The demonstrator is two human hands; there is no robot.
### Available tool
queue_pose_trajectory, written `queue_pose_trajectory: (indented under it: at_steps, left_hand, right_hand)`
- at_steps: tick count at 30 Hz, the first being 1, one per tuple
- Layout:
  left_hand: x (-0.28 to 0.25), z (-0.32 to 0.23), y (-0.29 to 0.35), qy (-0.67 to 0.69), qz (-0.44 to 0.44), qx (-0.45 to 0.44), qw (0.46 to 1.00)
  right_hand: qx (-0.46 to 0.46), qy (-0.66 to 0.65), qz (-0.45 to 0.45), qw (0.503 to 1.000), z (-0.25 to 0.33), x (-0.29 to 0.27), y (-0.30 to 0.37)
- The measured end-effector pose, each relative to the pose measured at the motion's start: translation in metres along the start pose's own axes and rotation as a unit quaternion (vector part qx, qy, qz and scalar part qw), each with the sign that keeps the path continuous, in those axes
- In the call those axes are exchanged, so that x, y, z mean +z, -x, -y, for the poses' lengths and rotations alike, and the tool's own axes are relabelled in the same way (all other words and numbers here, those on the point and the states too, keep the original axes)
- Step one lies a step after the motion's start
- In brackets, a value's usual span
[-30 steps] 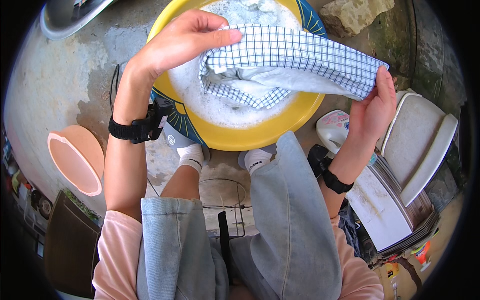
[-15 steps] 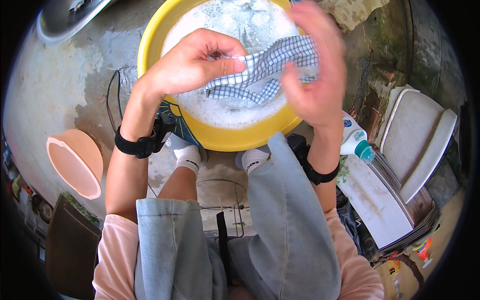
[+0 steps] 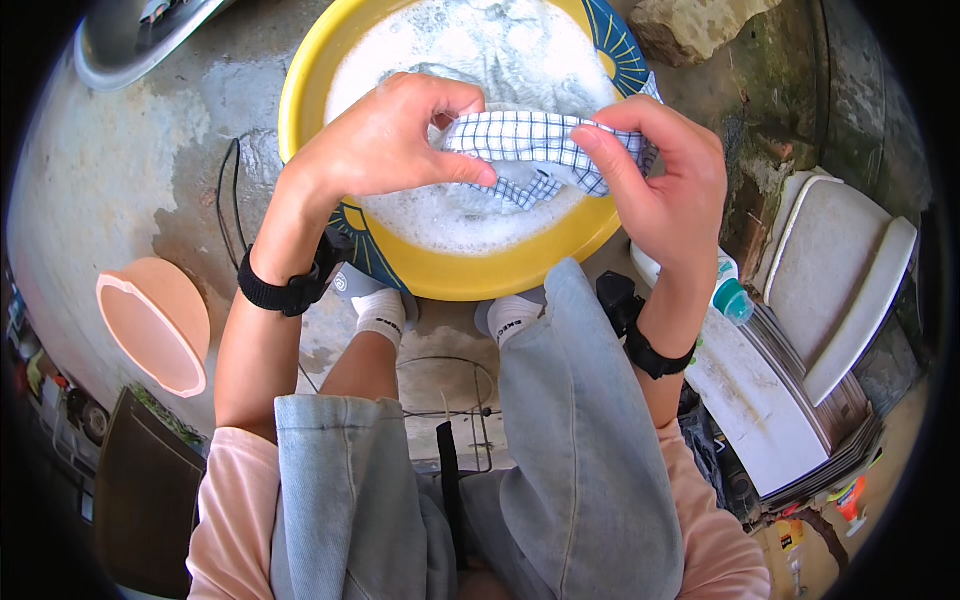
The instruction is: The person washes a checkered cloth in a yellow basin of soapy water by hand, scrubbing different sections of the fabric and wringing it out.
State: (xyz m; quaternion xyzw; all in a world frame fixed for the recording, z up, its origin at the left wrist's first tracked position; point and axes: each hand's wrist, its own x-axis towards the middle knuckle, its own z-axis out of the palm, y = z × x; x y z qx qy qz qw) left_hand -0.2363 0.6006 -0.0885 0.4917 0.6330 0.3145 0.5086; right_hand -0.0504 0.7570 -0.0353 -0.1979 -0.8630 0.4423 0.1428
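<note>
While both hands grip the blue-and-white checked cloth (image 3: 540, 150) above the yellow basin (image 3: 470, 270), the work looks to be in the scrubbing stage of a hand wash. The left hand (image 3: 395, 135) is curled shut, thumb and fingers pinching one bunched end of the cloth, and the right hand (image 3: 665, 170) is closed on the other end, its fingers wrapped over the fabric. Between them a short stretch of cloth runs nearly taut, with a loose fold hanging down toward the soapy water (image 3: 470, 50) that fills the basin; whether that fold touches the foam I cannot tell. The cloth sits over the near half of the basin, just above the suds, and the basin itself rests on the concrete floor (image 3: 120, 180) right beyond the person's white socks (image 3: 383, 312). To the left of the basin and well apart lies a pale orange scoop (image 3: 155, 325); to its right, close by the right wrist, stands a bottle with a teal cap (image 3: 730, 297) beside a stack of flat grey-white boards (image 3: 800, 350). Judging from the grip, the next move calls for rubbing the two gathered ends against each other, keeping both pinches firm so that the wet fabric does not slip, and then dipping it back into the suds.
</note>
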Motion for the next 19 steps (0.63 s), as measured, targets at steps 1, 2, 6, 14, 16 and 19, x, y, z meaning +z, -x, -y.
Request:
queue_pose_trajectory:
  at_steps: [1, 2, 6, 14, 16, 19]
  left_hand:
    - [-0.001, -0.001, 0.000, -0.004, -0.011, 0.016, 1.000]
    - [-0.002, -0.004, 0.001, -0.007, -0.022, 0.032, 0.999]
    - [-0.008, -0.029, 0.007, -0.036, -0.145, 0.096, 0.984]
    - [-0.041, -0.053, 0.016, -0.097, -0.168, 0.116, 0.974]
    - [-0.040, -0.036, 0.015, -0.055, -0.108, 0.025, 0.992]
    - [-0.028, -0.015, 0.004, 0.018, -0.098, -0.030, 0.995]
  right_hand:
    - [-0.002, -0.002, 0.000, 1.000, 0.004, -0.001, -0.001]
    - [-0.022, 0.008, -0.031, 0.999, 0.008, -0.001, -0.001]
    - [-0.017, -0.007, -0.112, 0.994, 0.024, -0.014, 0.001]
    - [0.080, -0.034, -0.039, 0.995, 0.030, -0.022, -0.005]
    - [0.100, -0.102, -0.041, 0.989, 0.009, -0.001, -0.014]
    - [0.167, -0.222, -0.005, 0.961, -0.022, 0.015, -0.018]
